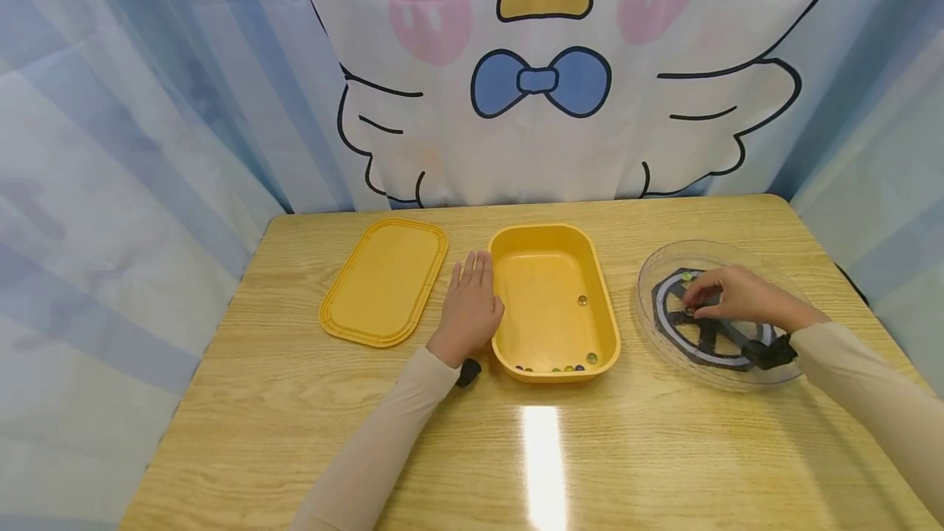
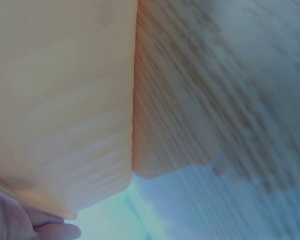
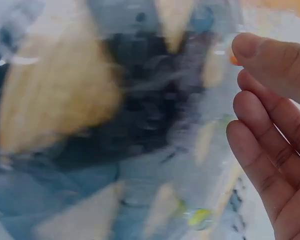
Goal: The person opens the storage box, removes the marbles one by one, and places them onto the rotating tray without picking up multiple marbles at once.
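My right hand [image 1: 726,299] reaches into a clear round dish [image 1: 667,256]. Between its thumb and index finger it pinches an orange marble [image 3: 234,59], of which only a sliver shows past the thumb tip in the right wrist view. A yellow-green marble [image 3: 200,217] lies in the dish below those fingers. My left hand [image 1: 469,306] rests straight-fingered along the left rim of a yellow plastic tub [image 1: 606,293]; its fingertips show at the rim in the left wrist view. Several glass marbles [image 1: 592,358] sit in the tub, mostly by its near wall.
Flat to the left of the tub lies a yellow lid [image 1: 383,281]. Through the dish shows a dark spoked base with a pale ring [image 1: 667,330]. A printed curtain [image 1: 538,154] hangs behind the wooden table [image 1: 627,449].
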Action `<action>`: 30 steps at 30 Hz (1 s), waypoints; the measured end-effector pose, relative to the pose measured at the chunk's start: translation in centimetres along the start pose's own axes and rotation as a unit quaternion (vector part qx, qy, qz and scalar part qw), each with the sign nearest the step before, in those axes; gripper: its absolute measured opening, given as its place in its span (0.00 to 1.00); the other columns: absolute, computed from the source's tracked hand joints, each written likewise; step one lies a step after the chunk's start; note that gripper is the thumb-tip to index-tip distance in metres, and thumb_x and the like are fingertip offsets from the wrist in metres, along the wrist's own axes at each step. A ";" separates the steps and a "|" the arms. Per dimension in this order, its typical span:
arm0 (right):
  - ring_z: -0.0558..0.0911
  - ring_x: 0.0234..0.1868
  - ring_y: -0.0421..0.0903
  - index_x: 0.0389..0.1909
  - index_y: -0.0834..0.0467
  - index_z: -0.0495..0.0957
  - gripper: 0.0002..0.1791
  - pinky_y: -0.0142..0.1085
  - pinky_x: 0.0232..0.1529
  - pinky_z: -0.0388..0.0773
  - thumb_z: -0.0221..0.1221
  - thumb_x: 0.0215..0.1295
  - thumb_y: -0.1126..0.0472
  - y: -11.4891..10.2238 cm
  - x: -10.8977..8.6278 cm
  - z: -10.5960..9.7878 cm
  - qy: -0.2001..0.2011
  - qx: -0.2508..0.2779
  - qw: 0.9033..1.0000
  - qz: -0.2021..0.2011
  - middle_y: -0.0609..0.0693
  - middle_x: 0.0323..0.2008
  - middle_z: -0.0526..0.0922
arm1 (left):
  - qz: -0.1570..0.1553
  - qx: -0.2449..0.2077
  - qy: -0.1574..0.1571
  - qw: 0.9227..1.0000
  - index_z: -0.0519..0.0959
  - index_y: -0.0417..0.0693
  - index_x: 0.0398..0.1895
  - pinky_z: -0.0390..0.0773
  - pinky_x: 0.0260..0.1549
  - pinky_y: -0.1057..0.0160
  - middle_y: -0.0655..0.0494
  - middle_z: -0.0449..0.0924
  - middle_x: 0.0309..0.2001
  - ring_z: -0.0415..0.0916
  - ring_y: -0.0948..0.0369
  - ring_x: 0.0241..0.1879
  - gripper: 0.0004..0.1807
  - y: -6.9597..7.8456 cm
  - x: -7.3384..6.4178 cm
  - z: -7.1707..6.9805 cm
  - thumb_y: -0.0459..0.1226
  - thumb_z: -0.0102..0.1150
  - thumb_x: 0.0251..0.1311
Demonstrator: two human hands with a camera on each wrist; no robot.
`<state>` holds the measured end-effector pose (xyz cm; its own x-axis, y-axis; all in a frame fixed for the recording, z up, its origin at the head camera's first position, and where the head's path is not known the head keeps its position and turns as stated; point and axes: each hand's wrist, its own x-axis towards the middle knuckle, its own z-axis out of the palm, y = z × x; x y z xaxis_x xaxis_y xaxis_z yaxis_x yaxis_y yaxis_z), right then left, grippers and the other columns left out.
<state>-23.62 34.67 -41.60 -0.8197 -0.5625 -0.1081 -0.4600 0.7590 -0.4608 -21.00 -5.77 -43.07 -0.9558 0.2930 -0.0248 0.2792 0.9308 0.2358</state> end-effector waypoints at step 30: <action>0.82 0.38 0.41 0.36 0.54 0.84 0.09 0.35 0.43 0.81 0.68 0.52 0.61 -17.2 11.2 -1.0 -0.135 -0.004 0.960 -0.246 0.46 0.36 0.85 | -0.004 -0.002 -0.008 1.000 0.42 0.38 0.74 0.38 0.73 0.53 0.44 0.43 0.75 0.36 0.52 0.75 0.34 -0.2 0.1 -0.2 0.43 0.37 0.70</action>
<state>-25.21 15.67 -34.01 -0.3850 -0.9169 -0.1052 -0.7720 0.3825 -0.5077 -21.16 -5.94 -42.89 -0.9565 0.2886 -0.0421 0.2709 0.9324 0.2392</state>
